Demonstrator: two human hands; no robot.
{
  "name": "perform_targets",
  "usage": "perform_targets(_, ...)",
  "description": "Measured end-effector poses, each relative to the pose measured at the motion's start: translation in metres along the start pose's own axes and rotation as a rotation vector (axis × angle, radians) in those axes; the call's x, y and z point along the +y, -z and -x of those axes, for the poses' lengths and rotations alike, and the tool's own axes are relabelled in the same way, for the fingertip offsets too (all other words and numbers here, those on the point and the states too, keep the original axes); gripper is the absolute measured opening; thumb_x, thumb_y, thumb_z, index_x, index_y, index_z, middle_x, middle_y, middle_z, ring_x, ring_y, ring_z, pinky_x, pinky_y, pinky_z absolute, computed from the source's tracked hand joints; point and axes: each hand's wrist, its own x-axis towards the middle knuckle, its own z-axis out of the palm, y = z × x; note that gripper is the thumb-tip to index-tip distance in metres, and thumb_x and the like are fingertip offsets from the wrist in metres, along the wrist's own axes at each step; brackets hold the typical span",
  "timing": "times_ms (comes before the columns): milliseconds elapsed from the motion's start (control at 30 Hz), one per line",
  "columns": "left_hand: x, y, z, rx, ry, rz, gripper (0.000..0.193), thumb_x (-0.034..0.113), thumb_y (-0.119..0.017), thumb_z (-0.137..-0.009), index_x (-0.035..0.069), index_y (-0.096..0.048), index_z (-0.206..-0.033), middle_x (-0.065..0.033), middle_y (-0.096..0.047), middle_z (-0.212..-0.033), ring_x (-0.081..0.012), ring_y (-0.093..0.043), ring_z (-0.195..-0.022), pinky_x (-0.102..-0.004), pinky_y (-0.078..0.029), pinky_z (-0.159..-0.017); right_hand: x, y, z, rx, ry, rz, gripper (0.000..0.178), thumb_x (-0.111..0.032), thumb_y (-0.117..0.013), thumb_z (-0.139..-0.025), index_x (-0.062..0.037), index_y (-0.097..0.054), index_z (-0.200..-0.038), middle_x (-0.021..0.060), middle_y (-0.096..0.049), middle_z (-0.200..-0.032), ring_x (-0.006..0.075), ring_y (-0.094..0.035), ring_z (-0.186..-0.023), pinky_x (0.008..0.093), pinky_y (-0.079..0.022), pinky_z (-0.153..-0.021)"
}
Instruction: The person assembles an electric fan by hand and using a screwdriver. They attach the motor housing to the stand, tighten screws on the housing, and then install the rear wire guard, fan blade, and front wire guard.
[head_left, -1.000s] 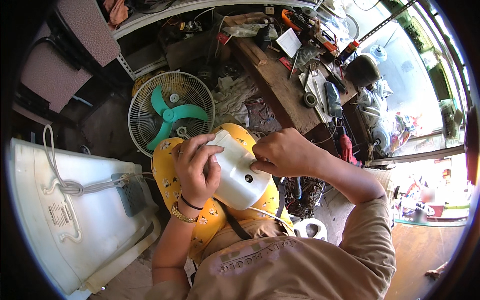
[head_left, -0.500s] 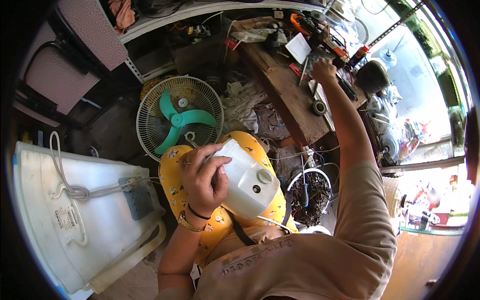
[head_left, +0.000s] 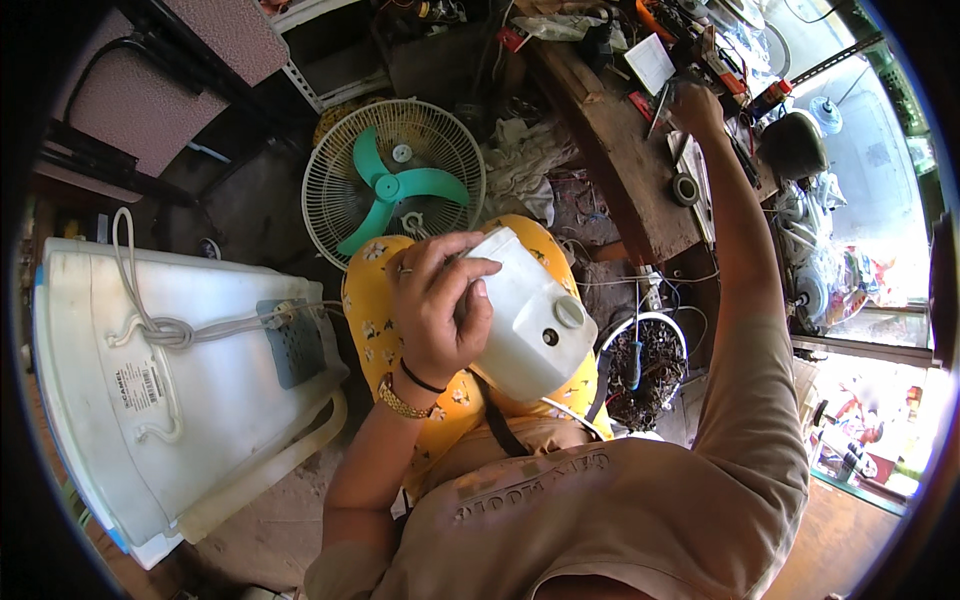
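A white plastic housing with a round knob and a dark round hole rests on my lap, tilted. My left hand is closed over its left edge, the fingers curled on top. My right arm is stretched out to the wooden bench at the far right. There my right hand is down among tools, close to a white paper box and a thin screwdriver-like rod. Its fingers are in shadow, so whether it holds anything is not visible. A roll of tape lies nearer on the bench.
Beyond my knees stands a caged fan with green blades. On the left is a large whitish appliance with a coiled cord. A bucket of dark scraps, with a blue-handled screwdriver, is right of my lap. A spray can stands on the bench.
The whole view has shifted, so things sit farther right and higher. My left hand keeps its hold on the housing. My right hand stays among the tools on the bench.
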Motion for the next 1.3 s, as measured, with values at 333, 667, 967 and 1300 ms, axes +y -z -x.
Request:
perform_targets(333, 0.003, -0.001, 0.008, 0.048, -0.010, 0.009, 0.017, 0.016, -0.051, -0.084, 0.007, -0.066, -0.085, -0.0086, -0.064, -0.104, -0.0246, -0.058, -0.089, -0.0369, -0.038, -0.085, -0.157, 0.164, 0.257, 0.267, 0.676, -1.363, 0.016, -0.001, -0.074, -0.070, -0.0024, -0.058, -0.071, 0.0122, -0.065, -0.079, 0.0221, -0.064, -0.066, 0.0307, -0.051, -0.061)
perform_targets(667, 0.010, 0.010, 0.021, 0.085, -0.023, -0.076, 0.017, 0.018, -0.053, -0.081, 0.010, -0.067, -0.087, -0.0045, -0.064, -0.106, -0.0238, -0.057, -0.096, -0.0380, -0.034, -0.091, -0.169, 0.189, 0.280, 0.287, 0.805, -1.205, 0.018, -0.002, -0.074, -0.066, -0.0031, -0.058, -0.074, 0.0098, -0.065, -0.085, 0.0259, -0.064, -0.075, 0.0339, -0.053, -0.062)
perform_targets(967, 0.046, 0.005, 0.056, 0.040, -0.123, -0.106, 0.052, 0.058, -0.051, -0.079, 0.014, -0.066, -0.102, -0.0044, -0.061, -0.117, -0.0295, -0.044, -0.125, -0.0555, -0.011, -0.107, -0.184, 0.198, 0.298, 0.312, 0.776, -1.104, 0.017, -0.004, -0.074, -0.066, -0.0032, -0.059, -0.075, 0.0095, -0.062, -0.084, 0.0268, -0.060, -0.072, 0.0360, -0.051, -0.064)
perform_targets(1300, 0.028, -0.024, 0.069, 0.336, -0.267, 0.038, 0.089, 0.068, -0.057, -0.076, 0.015, -0.027, -0.141, -0.0244, -0.029, -0.143, -0.0390, -0.033, -0.131, -0.0598, -0.011, -0.110, -0.227, 0.204, 0.240, 0.117, 0.576, -1.293, 0.034, -0.033, -0.047, -0.096, 0.0006, -0.053, -0.098, 0.0171, -0.050, -0.099, 0.0349, -0.050, -0.093, 0.0430, -0.040, -0.080)
